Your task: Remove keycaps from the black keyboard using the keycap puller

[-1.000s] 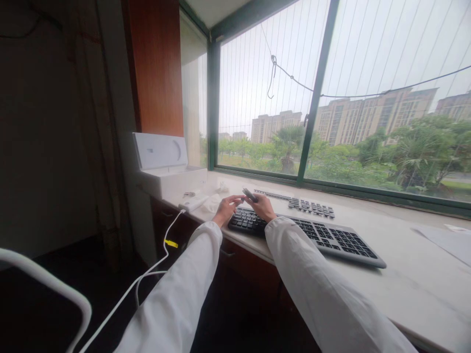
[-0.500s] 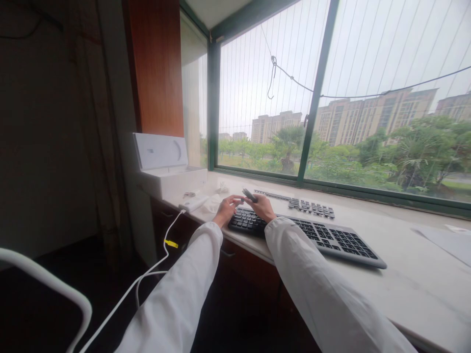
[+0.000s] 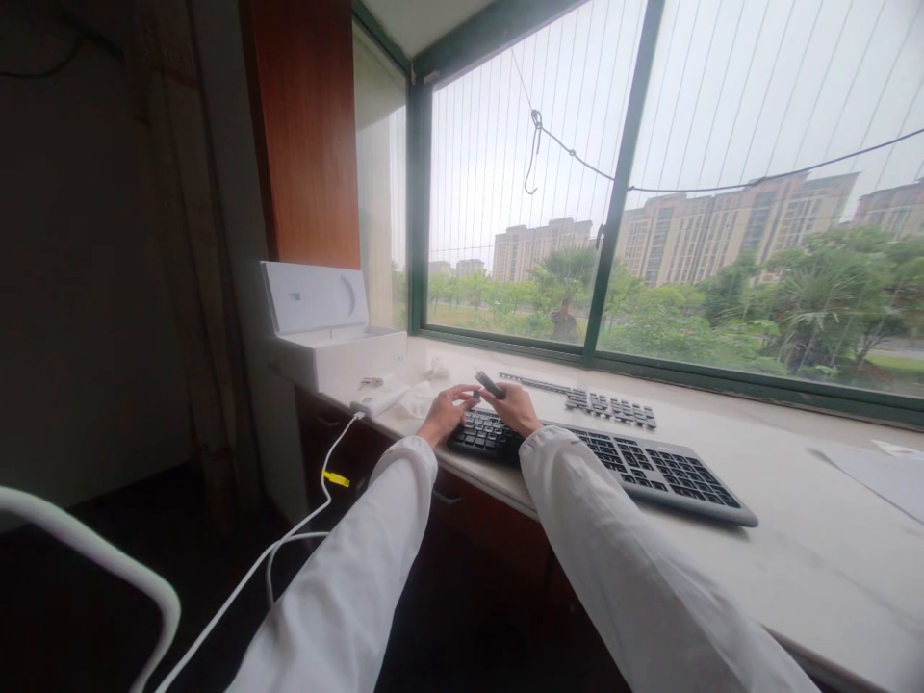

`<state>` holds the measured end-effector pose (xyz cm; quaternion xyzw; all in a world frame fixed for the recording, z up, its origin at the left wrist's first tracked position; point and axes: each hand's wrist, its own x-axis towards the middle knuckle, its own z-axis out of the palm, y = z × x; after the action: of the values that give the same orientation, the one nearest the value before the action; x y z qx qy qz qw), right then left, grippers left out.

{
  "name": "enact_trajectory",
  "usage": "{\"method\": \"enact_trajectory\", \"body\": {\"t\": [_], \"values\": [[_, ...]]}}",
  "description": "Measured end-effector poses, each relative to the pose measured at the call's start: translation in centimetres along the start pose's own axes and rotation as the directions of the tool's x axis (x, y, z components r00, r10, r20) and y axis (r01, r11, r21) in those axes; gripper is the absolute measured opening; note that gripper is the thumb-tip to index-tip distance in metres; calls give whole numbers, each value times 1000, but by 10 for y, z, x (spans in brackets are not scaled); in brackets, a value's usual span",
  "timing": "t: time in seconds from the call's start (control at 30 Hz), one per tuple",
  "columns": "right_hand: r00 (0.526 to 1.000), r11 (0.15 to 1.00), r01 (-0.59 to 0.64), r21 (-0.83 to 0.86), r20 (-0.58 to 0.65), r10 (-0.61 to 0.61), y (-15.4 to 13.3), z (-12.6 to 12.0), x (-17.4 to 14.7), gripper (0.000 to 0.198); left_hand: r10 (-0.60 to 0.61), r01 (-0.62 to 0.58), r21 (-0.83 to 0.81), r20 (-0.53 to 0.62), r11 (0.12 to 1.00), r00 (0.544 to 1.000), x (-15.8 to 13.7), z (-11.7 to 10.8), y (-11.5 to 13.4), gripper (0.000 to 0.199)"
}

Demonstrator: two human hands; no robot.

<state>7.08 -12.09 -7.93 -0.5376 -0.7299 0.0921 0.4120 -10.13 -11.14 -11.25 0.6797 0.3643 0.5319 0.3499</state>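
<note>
Over the left end of a black keyboard (image 3: pixel 671 472), both of my hands work close together. My left hand (image 3: pixel 446 416) pinches a small black keycap (image 3: pixel 475 394) between its fingertips. A dark, slim tool (image 3: pixel 491 385) points up and to the left out of my right hand (image 3: pixel 517 408), whose fingers are closed around it; its exact kind is too small to make out. Part of the keyboard is covered by my right hand and sleeve. Behind it, loose keycaps (image 3: pixel 610 408) lie in rows on the white countertop (image 3: pixel 808 568).
An open white box (image 3: pixel 339 356) stands at the left by the window. Near it are a white power strip (image 3: pixel 379 399) with a cable (image 3: pixel 318 510) hanging down, and crumpled white tissue (image 3: pixel 417 399). Paper (image 3: pixel 873 476) lies at the right. A drawer front is below the counter edge.
Almost nothing differs. My left fingers have shifted very slightly around the keycap; my right hand and the keyboard stay in place.
</note>
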Motion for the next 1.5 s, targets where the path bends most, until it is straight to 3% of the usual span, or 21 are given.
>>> {"method": "enact_trajectory", "body": {"t": [0.47, 0.8, 1.33, 1.5], "values": [[999, 999, 31, 8, 15, -31, -2, -1, -2, 48, -59, 59, 59, 11, 997, 998, 0, 0, -2, 36], [999, 999, 41, -2, 3, -41, -3, 1, -4, 37, -42, 53, 83, -121, 995, 992, 3, 1, -7, 35], [999, 999, 30, -10, -12, -30, -2, 2, -4, 32, -73, 94, 126, -162, 988, 984, 4, 0, -8, 31], [999, 999, 32, -5, -16, -32, -1, 3, -4, 31, 13, 30, 206, -205, 978, 979, 6, -1, -7, 26]]}}
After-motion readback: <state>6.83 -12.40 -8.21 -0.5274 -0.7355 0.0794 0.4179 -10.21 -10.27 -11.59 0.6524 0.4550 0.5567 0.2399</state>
